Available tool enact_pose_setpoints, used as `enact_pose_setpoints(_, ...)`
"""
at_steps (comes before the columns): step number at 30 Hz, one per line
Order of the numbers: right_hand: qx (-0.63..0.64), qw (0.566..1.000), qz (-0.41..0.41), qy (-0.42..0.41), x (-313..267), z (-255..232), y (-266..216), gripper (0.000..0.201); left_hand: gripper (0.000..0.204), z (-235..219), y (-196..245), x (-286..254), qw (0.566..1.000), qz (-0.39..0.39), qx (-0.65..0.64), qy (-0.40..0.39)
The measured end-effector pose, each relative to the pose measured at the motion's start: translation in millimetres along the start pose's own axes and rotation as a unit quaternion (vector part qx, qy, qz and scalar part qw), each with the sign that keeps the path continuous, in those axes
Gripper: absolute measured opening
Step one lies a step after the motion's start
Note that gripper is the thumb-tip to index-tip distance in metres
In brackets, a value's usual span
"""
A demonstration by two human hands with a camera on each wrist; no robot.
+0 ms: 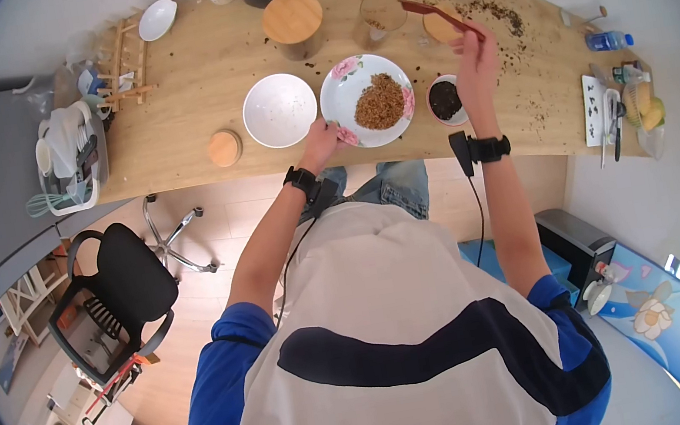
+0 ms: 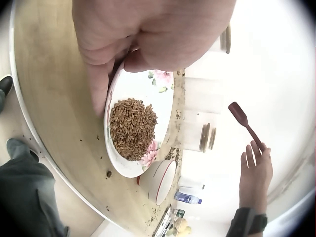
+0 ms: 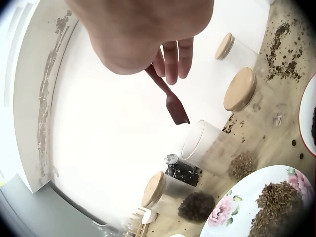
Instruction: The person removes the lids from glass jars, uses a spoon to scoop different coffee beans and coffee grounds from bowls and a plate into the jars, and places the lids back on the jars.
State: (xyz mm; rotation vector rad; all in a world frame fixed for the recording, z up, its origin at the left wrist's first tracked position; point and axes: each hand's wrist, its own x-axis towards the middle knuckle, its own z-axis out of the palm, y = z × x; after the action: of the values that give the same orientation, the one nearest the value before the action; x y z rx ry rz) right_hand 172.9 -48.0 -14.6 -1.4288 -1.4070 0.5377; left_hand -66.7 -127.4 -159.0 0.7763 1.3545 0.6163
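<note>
At the near edge of a pale wooden table, a round light-wood lid lies left of a plain white bowl. A person's left hand grips the near-left rim of a round white plate with pink flowers, thumb over the edge, apparently to steady it. A heap of brown grain rests on the plate, probably kept by the near edge for easy reach. Toward the far edge stands an open glass jar, some grain inside. Right of the plate sits a small red-rimmed white bowl. A dark-red, flat-bladed scoop is held raised by the right hand, fingers around its handle, seemingly clear of the jar.
</note>
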Motion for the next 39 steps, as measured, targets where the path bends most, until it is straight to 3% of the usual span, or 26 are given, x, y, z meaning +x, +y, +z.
enact_pose_setpoints(1,-0.003,0.999,-0.016,0.046,-6.9,-3.6,-1.3,0.022,0.018,0.6,-0.8,1.8,1.0,0.005,-0.027,-0.011)
enact_pose_setpoints(5,-0.047,0.995,0.012,0.083,-45.0,-10.9,11.6,0.019,0.017,2.9,10.2,-0.1,0.998,0.0,-0.061,-0.019)
enact_pose_setpoints(7,-0.216,0.968,-0.08,-0.101,-55.0,-9.8,15.6,0.016,0.017,2.8,20.9,-5.9,0.999,0.001,-0.048,-0.019)
enact_pose_setpoints(8,-0.217,0.968,-0.08,-0.1,-57.5,-6.8,16.7,0.016,0.017,3.3,24.1,-7.0,0.999,0.003,-0.034,-0.02)
enact_pose_setpoints(10,-0.244,0.919,-0.228,-0.208,-59.1,1.0,18.5,0.022,0.017,1.5,18.2,0.3,0.998,-0.006,-0.046,-0.031)
enact_pose_setpoints(16,-0.295,0.876,-0.285,-0.253,-61.0,15.4,28.1,0.027,0.017,1.4,15.0,2.9,0.999,-0.015,-0.026,-0.02)
enact_pose_setpoints(18,-0.295,0.874,-0.279,-0.269,-64.8,11.4,28.7,0.026,0.017,1.3,13.1,4.8,0.999,-0.021,-0.037,-0.021)
enact_pose_setpoints(20,-0.293,0.87,-0.274,-0.286,-66.0,9.2,25.7,0.026,0.017,-1.4,-6.4,18.0,1.0,0.019,0.006,-0.011)
enact_pose_setpoints(24,-0.29,0.887,-0.245,-0.262,-59.3,12.5,17.3,0.026,0.017,-2.6,-17.2,24.1,0.997,0.043,0.067,-0.002)
enact_pose_setpoints(26,-0.278,0.897,-0.233,-0.254,-56.5,16.2,20.6,0.024,0.017,-0.3,5.8,10.0,1.0,-0.007,-0.009,-0.018)
enact_pose_setpoints(30,-0.288,0.894,-0.211,-0.27,-62.4,15.2,22.9,0.021,0.019,0.7,21.1,1.6,1.0,-0.015,-0.027,0.001)
enact_pose_setpoints(33,-0.287,0.902,-0.199,-0.253,-58.5,10.0,20.6,0.019,0.021,0.9,32.7,-3.8,0.999,-0.007,0.05,0.015)
enact_pose_setpoints(35,-0.283,0.91,-0.191,-0.234,-56.0,8.0,23.2,0.018,0.019,-0.8,27.1,1.1,0.985,0.059,0.158,0.031)
enact_pose_setpoints(39,-0.289,0.907,-0.175,-0.251,-53.3,6.4,26.9,0.014,0.023,-1.5,29.1,0.0,0.992,0.03,0.119,0.031)
